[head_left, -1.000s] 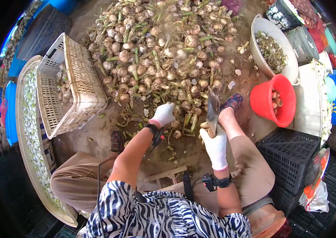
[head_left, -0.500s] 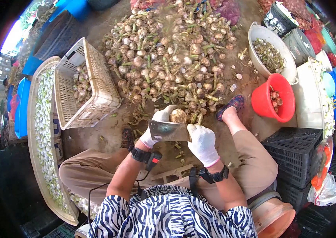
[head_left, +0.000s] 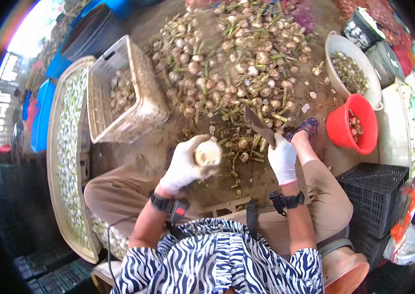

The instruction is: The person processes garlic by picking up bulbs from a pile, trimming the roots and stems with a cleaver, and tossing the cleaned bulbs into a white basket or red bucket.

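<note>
Since half a second ago the cleaver (head_left: 260,127) has swung off the bulb and out to the right, blade now pointing up and away, and the left hand has drawn the bulb back toward the body. Left to right: far left of the hands, one long pale tray (head_left: 58,122) heaped with trimmed white bulbs, too many to count; next, one white slatted crate (head_left: 141,110), partly filled. Left hand (head_left: 184,165), gloved, clenched round one garlic bulb (head_left: 208,153), cut face up, held above the floor between the knees. Ahead of both hands, the big pile of untrimmed garlic (head_left: 237,63), stalks on, well over a hundred, still most of the floor. Right hand (head_left: 282,159), gloved, gripping the cleaver handle. Right of it, one red bucket (head_left: 353,125) with a few bulbs, one white basin (head_left: 352,68) of trimmings, one black crate (head_left: 371,196). Judgement: this bulb looks trimmed; the bulk of the work remains.
</note>
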The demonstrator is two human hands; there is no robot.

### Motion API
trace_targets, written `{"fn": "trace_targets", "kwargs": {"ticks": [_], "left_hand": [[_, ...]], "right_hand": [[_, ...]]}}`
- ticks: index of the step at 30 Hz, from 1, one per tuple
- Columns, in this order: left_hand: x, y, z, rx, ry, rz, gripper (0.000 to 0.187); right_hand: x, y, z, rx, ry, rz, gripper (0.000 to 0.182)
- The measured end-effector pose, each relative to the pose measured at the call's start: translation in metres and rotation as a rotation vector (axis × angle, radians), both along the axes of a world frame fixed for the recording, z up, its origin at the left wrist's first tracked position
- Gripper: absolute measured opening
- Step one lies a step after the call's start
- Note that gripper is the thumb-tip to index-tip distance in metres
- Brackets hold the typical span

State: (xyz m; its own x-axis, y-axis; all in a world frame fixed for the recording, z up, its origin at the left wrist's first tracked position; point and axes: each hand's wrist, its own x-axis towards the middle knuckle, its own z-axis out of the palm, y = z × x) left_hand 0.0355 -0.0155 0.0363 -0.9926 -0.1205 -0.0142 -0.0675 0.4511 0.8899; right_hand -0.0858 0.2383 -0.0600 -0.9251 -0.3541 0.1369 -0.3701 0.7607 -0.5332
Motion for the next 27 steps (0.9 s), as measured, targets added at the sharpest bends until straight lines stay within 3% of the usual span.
{"fn": "trace_targets", "kwargs": {"ticks": [1,3,5,7,10,13,14,16,19,20,21,23,24,25,27], "left_hand": [[-0.004,0.001,-0.004,0.025,-0.108,0.015,0.070],[-0.013,0.004,-0.023,-0.127,-0.010,0.021,0.071],[-0.018,0.006,-0.037,0.234,-0.102,0.015,0.069],[-0.026,0.008,-0.050,-0.110,-0.107,-0.068,0.073],[-0.023,0.005,-0.039,0.322,-0.046,0.057,0.074],[-0.022,0.006,-0.042,0.955,-0.114,0.173,0.072],[-0.023,0.006,-0.044,0.953,-0.105,0.174,0.072],[-0.026,0.009,-0.054,1.017,-0.180,0.234,0.052],[-0.032,0.018,-0.068,1.136,-0.171,0.219,0.038],[-0.031,0.019,-0.069,1.343,-0.120,0.172,0.038],[-0.029,0.015,-0.073,1.342,-0.128,0.177,0.038],[-0.029,-0.006,-0.082,1.680,0.039,0.229,0.037],[-0.036,-0.026,-0.075,1.754,0.170,0.345,0.039],[-0.044,-0.051,-0.060,1.823,0.307,0.470,0.042],[-0.046,-0.096,-0.010,1.799,0.664,0.318,0.050]], "right_hand": [[0.014,-0.008,0.020,0.004,-0.014,0.020,0.015],[0.029,-0.032,0.061,-0.158,0.059,0.185,0.015],[0.045,-0.037,0.072,-0.113,0.071,0.404,0.018],[0.042,-0.036,0.050,0.119,0.081,0.353,0.016],[0.010,-0.001,0.007,0.214,-0.037,0.069,0.013],[0.011,-0.001,0.024,-0.221,-0.137,-0.016,0.009],[0.014,-0.004,0.028,-0.324,-0.229,0.020,0.010],[0.022,-0.012,0.036,-0.479,-0.381,0.086,0.013],[0.027,-0.023,0.036,-0.385,-0.426,0.143,0.014],[0.028,-0.026,0.009,-0.427,-0.492,0.130,0.017],[0.028,-0.027,-0.009,-0.429,-0.500,0.128,0.017],[0.024,-0.024,-0.043,-0.223,-0.654,0.166,0.020],[0.028,-0.017,-0.070,-0.283,-0.974,0.113,0.022],[0.033,-0.016,-0.061,-0.231,-1.027,0.019,0.020],[0.033,-0.015,-0.059,-0.335,-0.953,0.027,0.018]]}}
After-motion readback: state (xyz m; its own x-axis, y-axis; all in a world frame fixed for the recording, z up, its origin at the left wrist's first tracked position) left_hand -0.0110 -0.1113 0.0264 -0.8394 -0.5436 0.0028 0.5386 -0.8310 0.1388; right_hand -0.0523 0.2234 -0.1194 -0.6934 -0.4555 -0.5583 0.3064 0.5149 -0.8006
